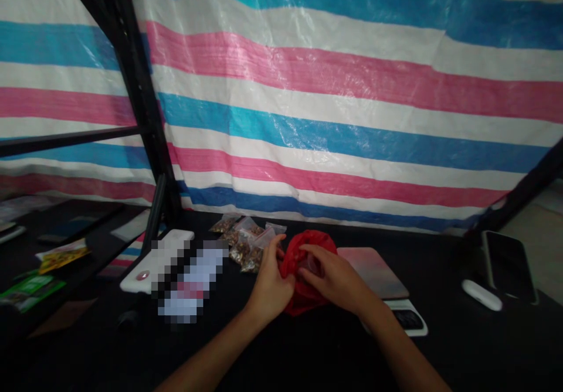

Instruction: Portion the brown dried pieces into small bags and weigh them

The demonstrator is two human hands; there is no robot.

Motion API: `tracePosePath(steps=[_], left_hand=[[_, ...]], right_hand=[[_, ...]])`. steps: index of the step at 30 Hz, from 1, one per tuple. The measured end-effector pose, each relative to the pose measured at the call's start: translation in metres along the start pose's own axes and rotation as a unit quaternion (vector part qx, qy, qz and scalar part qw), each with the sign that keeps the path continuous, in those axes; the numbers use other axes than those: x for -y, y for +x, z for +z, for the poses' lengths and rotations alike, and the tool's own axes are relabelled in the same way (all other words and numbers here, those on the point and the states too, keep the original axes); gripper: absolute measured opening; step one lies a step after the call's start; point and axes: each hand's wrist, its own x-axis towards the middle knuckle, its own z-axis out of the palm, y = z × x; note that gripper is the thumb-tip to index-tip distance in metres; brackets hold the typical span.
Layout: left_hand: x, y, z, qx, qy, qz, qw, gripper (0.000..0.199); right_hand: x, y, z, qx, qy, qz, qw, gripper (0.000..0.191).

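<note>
A thin red plastic bag [308, 304] rests on the black table between my two hands, its mouth facing up and toward me. My left hand [271, 278] grips the bag's left rim, with the thumb on the near side and the fingers partly spread behind. From the right, my right hand [332, 272] reaches over the opening, its fingers curled at the rim and inside. Whether those fingers pinch the plastic or something in the bag, I cannot make out. Just left of the bag lie several small clear zip bags [241, 248] filled with small brownish bits.
Right of the bag is a digital scale [411, 319] with a pinkish flat plate [373, 272]. A white oval case [481, 295] and a propped phone [510, 266] stand far right. Left are a white device [182, 239], snack packets [33, 289] and a black frame post [141, 93]. Striped sheeting [334, 111] hangs behind.
</note>
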Motion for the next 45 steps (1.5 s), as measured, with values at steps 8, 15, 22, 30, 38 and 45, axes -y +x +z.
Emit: tracePosePath(steps=[8,15,22,30,38,45], left_hand=[[0.008,0.006,-0.003,-0.030,-0.024,-0.020,0.999,0.047],[-0.005,0.006,-0.011,-0.146,0.098,0.070,0.982,0.054],[-0.007,-0.001,-0.010,-0.072,0.154,0.087,0.982,0.064],[-0.015,0.000,-0.018,-0.040,0.263,0.133,0.955,0.064],[-0.010,-0.011,-0.005,0.117,0.229,0.117,0.959,0.067],[-0.001,-0.003,-0.006,0.003,0.149,0.086,0.985,0.060]], right_hand=[[-0.011,0.005,-0.006,-0.094,-0.050,-0.017,0.994,0.028],[-0.021,0.001,-0.003,-0.065,0.003,0.000,0.998,0.039],[-0.010,0.000,-0.026,-0.097,0.107,0.028,0.989,0.023],[-0.004,-0.010,-0.058,-0.106,0.178,0.059,0.976,0.024],[0.019,-0.007,-0.041,-0.047,0.069,-0.062,0.995,0.022],[0.015,-0.006,-0.036,0.004,0.041,-0.001,0.999,0.019]])
